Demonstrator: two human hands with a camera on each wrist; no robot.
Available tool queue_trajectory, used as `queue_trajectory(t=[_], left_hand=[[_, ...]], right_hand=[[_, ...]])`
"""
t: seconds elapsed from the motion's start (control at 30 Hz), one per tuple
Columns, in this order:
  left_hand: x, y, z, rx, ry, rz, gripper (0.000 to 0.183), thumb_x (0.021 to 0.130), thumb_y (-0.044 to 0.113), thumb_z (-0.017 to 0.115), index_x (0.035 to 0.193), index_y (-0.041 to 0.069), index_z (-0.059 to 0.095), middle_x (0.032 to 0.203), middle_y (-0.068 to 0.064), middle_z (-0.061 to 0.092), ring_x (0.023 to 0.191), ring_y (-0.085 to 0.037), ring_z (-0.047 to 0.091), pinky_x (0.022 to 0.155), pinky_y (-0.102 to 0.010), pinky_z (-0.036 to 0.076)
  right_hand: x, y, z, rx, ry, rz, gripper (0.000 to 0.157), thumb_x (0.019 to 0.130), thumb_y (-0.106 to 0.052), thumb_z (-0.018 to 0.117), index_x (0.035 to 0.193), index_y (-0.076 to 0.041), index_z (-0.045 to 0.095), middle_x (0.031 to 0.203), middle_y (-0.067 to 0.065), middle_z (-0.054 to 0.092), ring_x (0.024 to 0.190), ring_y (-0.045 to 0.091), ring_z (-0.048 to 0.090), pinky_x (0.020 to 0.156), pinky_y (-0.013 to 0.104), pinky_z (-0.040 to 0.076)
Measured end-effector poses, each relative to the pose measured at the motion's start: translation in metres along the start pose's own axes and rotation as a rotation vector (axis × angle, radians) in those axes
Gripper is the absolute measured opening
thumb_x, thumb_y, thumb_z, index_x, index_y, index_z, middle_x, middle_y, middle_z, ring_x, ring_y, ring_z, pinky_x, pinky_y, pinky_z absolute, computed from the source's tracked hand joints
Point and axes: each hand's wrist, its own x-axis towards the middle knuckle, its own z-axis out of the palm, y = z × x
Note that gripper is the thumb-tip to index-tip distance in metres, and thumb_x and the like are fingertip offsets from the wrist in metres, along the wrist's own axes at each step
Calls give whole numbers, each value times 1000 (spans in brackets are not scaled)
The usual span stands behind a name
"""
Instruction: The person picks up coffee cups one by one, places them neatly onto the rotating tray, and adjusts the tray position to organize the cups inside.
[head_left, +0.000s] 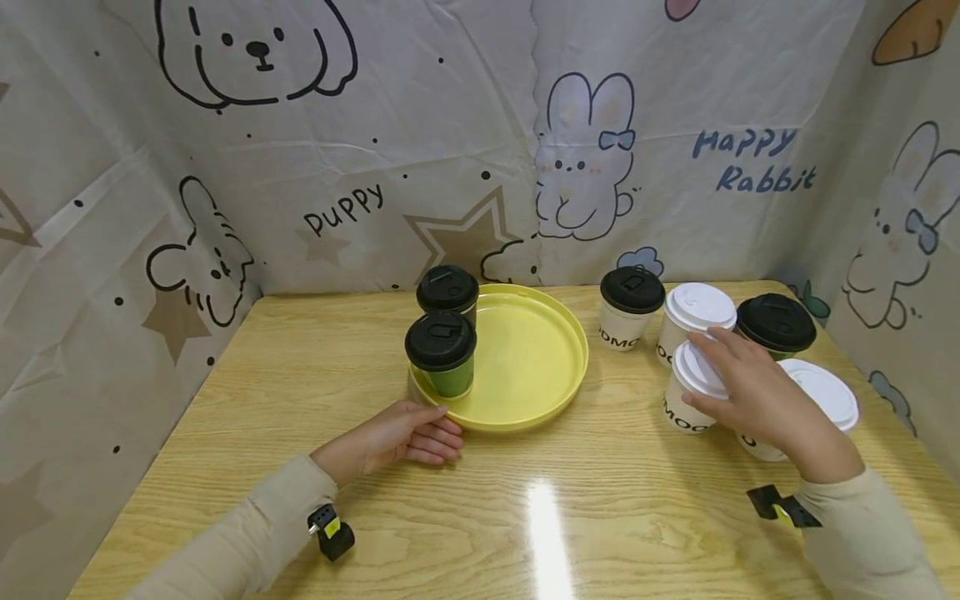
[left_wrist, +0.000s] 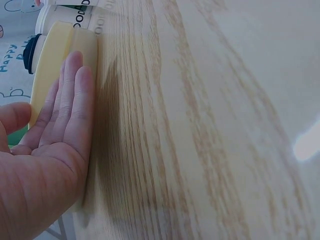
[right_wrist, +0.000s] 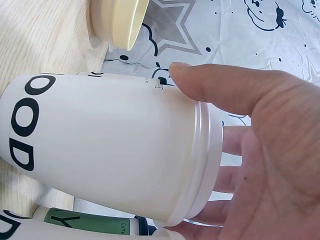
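Printed cloth (head_left: 420,100) stood behind a wood-grain table (head_left: 315,350). Count: lidded cups, 7 (black lids, 4; white lids, 3); yellow tray (head_left: 532,358), 1.

On the tray's left side: 2 cups upright, a green black-lidded cup (head_left: 452,379) in front, a second black-lidded cup (head_left: 447,287) just behind. Right of the tray, on the table: 5 cups, namely a cream black-lidded cup (head_left: 632,292), a green-bodied cup (head_left: 776,321), and 3 white-lidded.

Of the hands, the left hand (head_left: 405,435) lay spread at the tray's near-left edge, thumb at the rim, fingers straight along the outer wall. Right hand (head_left: 765,396) curved round the lid of the nearer-left white-lidded cup (head_left: 686,408), opened to its width; firmness could not be judged.
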Motion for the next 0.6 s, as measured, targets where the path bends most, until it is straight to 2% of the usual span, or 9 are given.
queue_trajectory(t=[0.6], left_hand=[[0,-1,-1,-6,-6,5,46,104,27,41,118,-13,57,98,-11,72,87,-18,71,79,-32,58]], right_hand=[[2,-2,0,6,2,2,76,81,-28,76,142,-3,39,140,31,35,121,55,35,94,71,35]])
